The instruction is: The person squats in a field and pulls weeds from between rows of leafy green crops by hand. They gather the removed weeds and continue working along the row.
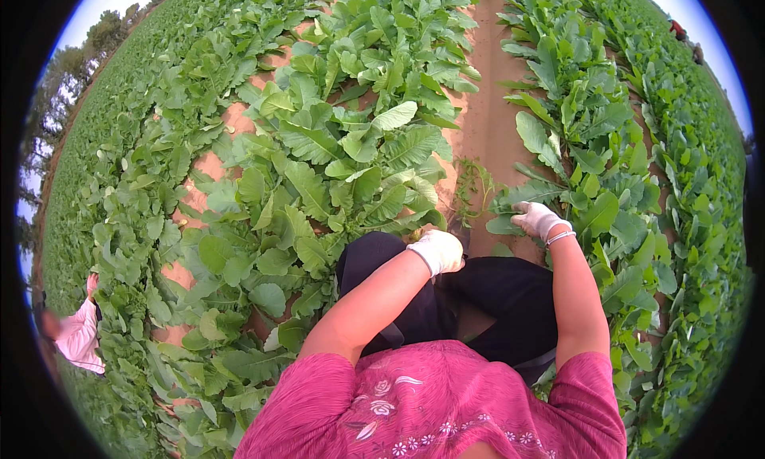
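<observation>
My left hand (442,251), in a white glove, is curled into a fist just above my dark trousers. A small dark thing shows at the edge of its fingers, but what the fist holds is hidden. A yellowish bit of leaf or stem (413,235) lies beside it. Also gloved, my right hand (534,219) reaches into the right-hand row and touches a broad green leaf (501,225); its fingertips are partly hidden. Between and beyond both hands, a thin-leaved weed (470,187) stands at the edge of the sandy furrow (491,118).
Leafy crop rows, perhaps radish, run along my left (334,148) and right (597,124). Sandy soil (206,166) shows between plants. At the far left, a person in a pale top (80,336) reaches into the leaves. Distant figures (678,31) are at upper right, trees (104,34) at upper left.
</observation>
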### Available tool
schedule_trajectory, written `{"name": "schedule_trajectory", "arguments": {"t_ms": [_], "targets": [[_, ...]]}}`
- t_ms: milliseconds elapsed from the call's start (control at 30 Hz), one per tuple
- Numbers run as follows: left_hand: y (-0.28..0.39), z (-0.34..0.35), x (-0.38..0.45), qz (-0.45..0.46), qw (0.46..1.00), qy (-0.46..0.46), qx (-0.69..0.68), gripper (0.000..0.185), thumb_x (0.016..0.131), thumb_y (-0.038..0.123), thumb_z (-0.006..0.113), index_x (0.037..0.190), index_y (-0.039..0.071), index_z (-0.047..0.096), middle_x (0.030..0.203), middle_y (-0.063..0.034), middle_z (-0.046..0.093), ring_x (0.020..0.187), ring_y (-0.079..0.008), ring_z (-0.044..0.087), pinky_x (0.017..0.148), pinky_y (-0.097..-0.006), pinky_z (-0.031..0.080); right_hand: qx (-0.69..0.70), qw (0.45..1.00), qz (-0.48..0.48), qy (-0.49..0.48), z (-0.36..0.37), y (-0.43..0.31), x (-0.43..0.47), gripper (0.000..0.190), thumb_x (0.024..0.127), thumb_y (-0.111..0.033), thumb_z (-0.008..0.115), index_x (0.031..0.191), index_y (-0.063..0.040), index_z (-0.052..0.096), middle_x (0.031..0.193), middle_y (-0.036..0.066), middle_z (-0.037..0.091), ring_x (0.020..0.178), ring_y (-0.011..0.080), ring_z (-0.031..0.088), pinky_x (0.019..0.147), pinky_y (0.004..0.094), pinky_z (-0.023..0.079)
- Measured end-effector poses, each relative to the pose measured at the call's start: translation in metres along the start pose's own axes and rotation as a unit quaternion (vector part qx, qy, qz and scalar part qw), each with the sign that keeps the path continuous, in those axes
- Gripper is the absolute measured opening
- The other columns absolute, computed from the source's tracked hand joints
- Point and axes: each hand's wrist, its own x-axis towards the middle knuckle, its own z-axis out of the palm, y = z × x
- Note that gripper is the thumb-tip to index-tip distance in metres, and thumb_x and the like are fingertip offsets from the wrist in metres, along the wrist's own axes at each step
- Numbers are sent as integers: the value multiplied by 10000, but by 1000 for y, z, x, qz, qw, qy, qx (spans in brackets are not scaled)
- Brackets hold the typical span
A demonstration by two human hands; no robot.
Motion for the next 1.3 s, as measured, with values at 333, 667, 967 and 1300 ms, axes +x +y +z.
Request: {"name": "schedule_trajectory", "arguments": {"t_ms": [333, 667, 967, 1300], "targets": [[2, -6, -1, -17, 1000, -23, 2, 419, 907, 412, 539, 971, 69, 770, 955, -149, 745, 938, -363, 711, 818, -522, 548, -24, 1000, 2, 5, 1, -6, 0, 609, 861, -334, 586, 1396, -45, 547, 1240, 240, 656, 1145, 353, 636, 992, 385, 489], [6, -22, -14, -18, 999, -31, -21, 392, 895, 390, 570, 1001, 69, 770, 1026, -147, 743, 981, -350, 708, 839, -467, 545, -23, 1000, 3, -9, 3, -4, 6, 609, 876, -329, 600, 1416, -55, 531, 1216, 226, 671, 1091, 326, 657, 960, 389, 499], [1, -12, -8, -11, 1000, -11, -21, 443, 903, 431, 553, 946, 44, 765, 947, -188, 733, 945, -384, 700, 833, -527, 535, -23, 1000, -1, -14, 2, -7, 5, 586, 889, -323, 585, 1409, -57, 538, 1257, 221, 646, 1162, 340, 617, 1010, 383, 476], [-1, -7, 0, -9, 999, -35, 12, 414, 927, 452, 533, 1050, 117, 745, 1042, -158, 723, 1015, -352, 683, 884, -503, 528, -43, 999, -13, 1, 7, 2, 13, 581, 895, -358, 591, 1389, -55, 549, 1235, 225, 660, 1117, 357, 643, 974, 402, 500]]}}
